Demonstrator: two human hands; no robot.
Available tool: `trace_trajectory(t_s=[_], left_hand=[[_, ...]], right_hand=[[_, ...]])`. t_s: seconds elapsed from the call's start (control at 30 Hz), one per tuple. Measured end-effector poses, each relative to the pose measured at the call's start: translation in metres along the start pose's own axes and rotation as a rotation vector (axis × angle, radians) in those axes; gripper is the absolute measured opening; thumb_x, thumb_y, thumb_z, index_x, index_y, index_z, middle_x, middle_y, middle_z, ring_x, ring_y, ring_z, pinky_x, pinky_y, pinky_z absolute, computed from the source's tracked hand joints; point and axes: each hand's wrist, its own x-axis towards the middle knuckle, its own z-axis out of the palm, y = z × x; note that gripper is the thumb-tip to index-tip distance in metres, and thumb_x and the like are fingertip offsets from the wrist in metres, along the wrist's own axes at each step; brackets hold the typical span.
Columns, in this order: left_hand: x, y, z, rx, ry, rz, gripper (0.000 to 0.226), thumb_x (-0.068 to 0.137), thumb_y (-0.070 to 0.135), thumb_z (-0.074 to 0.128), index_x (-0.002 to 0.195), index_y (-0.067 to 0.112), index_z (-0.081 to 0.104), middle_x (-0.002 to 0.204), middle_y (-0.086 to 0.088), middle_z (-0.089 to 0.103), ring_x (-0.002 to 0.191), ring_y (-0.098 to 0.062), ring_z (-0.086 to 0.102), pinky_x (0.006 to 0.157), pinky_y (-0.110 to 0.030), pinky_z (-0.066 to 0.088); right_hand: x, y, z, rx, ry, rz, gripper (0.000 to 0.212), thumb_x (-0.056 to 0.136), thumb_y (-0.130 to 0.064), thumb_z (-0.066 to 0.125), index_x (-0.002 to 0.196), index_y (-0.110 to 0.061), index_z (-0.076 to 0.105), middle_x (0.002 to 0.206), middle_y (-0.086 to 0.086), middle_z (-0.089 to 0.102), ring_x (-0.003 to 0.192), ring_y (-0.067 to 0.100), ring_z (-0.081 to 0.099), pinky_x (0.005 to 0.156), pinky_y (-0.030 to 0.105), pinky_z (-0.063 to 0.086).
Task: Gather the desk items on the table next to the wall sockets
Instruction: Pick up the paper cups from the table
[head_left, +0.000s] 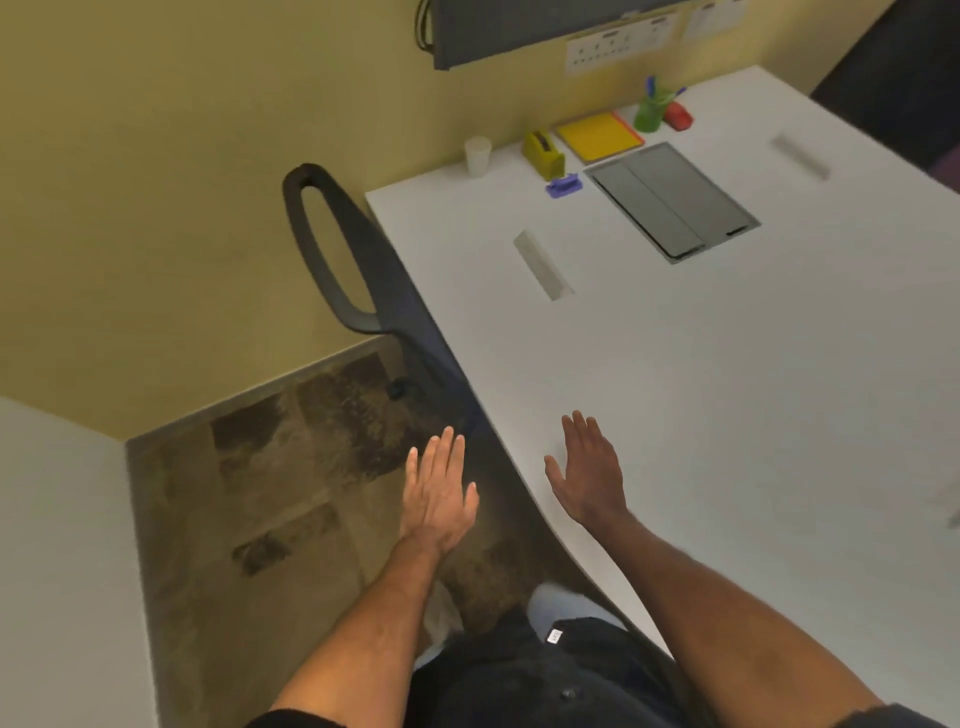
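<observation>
Desk items stand at the far end of the white table (727, 389), below the wall sockets (618, 44): a yellow tape dispenser (543, 153), a small purple item (563, 185), a yellow notebook on an orange one (597, 136), a green pen cup (649, 111) with blue pens, a red stapler (679, 117) and a white paper cup (478, 155). My left hand (439, 491) hovers flat over the floor beside the table edge, holding nothing. My right hand (589, 473) hovers with straight fingers over the table's near edge, also holding nothing. Both are far from the items.
A black office chair (337, 249) is tucked at the table's left side. A grey cable hatch (672, 200) and two grey slots (543, 265) are set into the tabletop. A dark screen (519, 26) hangs on the yellow wall. Carpet covers the floor at left.
</observation>
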Motion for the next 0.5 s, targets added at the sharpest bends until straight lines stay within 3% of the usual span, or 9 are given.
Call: trace_trajectory(t_s=[0.23,0.5], left_hand=[[0.109,0.011,-0.027,0.024,-0.009,0.212,0.074,0.098,0.047,0.038,0.160,0.018,0.010,0.169,-0.003,0.005,0.155,-0.023,0.009,0.126,-0.049,0.007],[0.231,0.026,-0.056,0.065,0.045,0.244,0.073,0.099,0.050,0.035,0.160,0.019,0.010,0.169,-0.004,0.003,0.156,-0.024,0.008,0.126,-0.047,0.000]], right_hand=[[0.063,-0.015,-0.016,0.075,0.046,0.111,0.068,0.105,-0.046,0.034,0.161,-0.014,0.014,0.170,0.004,0.006,0.158,0.022,0.001,0.127,0.040,0.012],[0.171,-0.017,-0.038,0.131,0.087,0.129,0.069,0.103,-0.048,0.036,0.161,-0.015,0.018,0.169,0.005,0.011,0.157,0.024,0.006,0.127,0.042,0.015]])
